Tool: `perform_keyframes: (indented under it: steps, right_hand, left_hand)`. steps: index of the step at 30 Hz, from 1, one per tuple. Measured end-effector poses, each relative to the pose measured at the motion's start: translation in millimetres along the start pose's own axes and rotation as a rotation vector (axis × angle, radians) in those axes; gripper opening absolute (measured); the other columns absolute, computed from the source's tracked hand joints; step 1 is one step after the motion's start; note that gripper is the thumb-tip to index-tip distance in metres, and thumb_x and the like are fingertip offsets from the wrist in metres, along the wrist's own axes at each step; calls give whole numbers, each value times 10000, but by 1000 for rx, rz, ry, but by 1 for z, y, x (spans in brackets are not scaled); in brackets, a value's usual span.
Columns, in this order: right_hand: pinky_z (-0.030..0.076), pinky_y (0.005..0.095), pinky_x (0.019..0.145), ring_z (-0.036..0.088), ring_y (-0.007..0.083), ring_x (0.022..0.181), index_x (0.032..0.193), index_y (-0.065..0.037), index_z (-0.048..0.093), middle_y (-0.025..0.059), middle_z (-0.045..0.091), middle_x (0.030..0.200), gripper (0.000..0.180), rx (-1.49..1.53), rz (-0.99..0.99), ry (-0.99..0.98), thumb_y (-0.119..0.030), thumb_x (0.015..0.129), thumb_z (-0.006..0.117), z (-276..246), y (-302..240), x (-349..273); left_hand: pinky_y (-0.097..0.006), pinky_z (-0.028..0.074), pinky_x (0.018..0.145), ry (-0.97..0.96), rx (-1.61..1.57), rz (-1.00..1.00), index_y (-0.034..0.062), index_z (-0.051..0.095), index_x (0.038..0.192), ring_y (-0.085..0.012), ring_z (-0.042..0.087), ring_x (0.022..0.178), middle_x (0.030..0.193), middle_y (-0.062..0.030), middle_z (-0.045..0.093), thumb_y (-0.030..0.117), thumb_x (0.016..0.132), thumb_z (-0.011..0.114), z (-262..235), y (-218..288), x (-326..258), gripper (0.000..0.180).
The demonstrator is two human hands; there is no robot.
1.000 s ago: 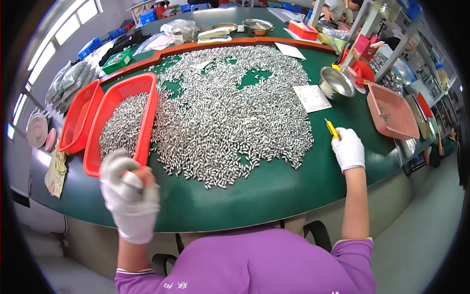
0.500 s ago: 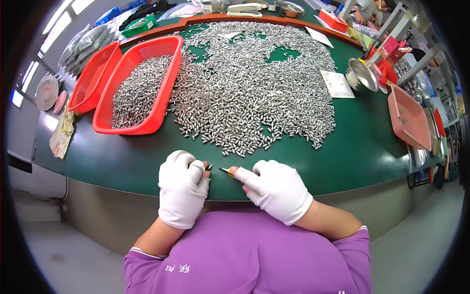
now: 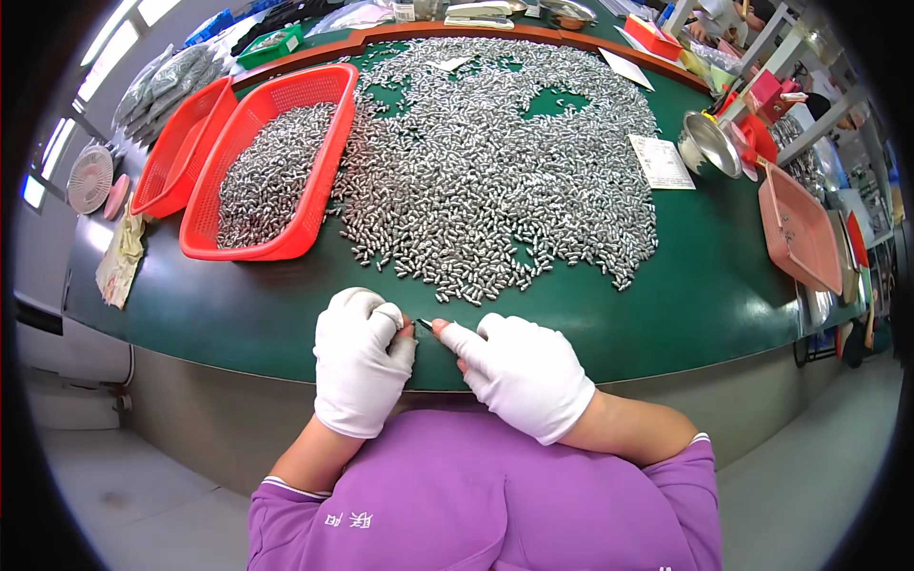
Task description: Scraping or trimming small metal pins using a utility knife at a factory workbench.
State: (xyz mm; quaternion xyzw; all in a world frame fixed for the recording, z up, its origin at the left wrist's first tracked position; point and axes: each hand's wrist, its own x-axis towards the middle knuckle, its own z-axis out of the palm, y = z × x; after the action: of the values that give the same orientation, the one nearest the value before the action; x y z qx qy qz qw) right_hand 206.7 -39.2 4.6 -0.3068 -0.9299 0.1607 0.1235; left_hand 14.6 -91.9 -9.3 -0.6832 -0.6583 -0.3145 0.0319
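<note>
My left hand (image 3: 362, 362), in a white glove with bare fingertips, pinches something small and dark at the table's near edge, probably one of the metal pieces; the fingers cover most of it. My right hand (image 3: 522, 373), gloved the same way, closes around a slim knife-like tool (image 3: 425, 324). Only its dark tip shows, pointing left and almost meeting the left fingertips. Beyond both hands spreads a wide heap of small silvery metal pieces (image 3: 495, 190) on the green table (image 3: 685, 314).
A red plastic basket (image 3: 319, 214) partly filled with similar pieces stands left of the heap, beside another red basket (image 3: 152, 195). To the right are a paper slip (image 3: 662, 164), a steel bowl (image 3: 706, 147) and a pink tray (image 3: 798, 238). A wooden rim (image 3: 419, 31) borders the far side.
My right hand has moved slightly left, bringing the tool's tip up to the left fingertips. The tool's yellow part no longer shows. My left hand has shifted a little right.
</note>
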Motion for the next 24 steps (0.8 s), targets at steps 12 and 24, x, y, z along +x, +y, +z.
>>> perform_keyframes:
  steps: [12,24]
  right_hand:
    - [506,360,599,589,232,727,1285,-194,614,54,539,805,428,10,-11,43,-176,859,639,4,0,1]
    - [505,405,603,602,287,728,1287,-144,571,95,555,825,420,102,-111,-154,-160,868,605,-10,16,19]
  left_hand:
    - [-420,453,695,-31,8,27,63,593,734,-305,568,820,772,-91,562,40,677,721,0,0,4,142]
    - [-432,465,709,-61,-16,22,57,572,719,-320,573,823,757,-100,576,26,671,713,-3,2,8,151]
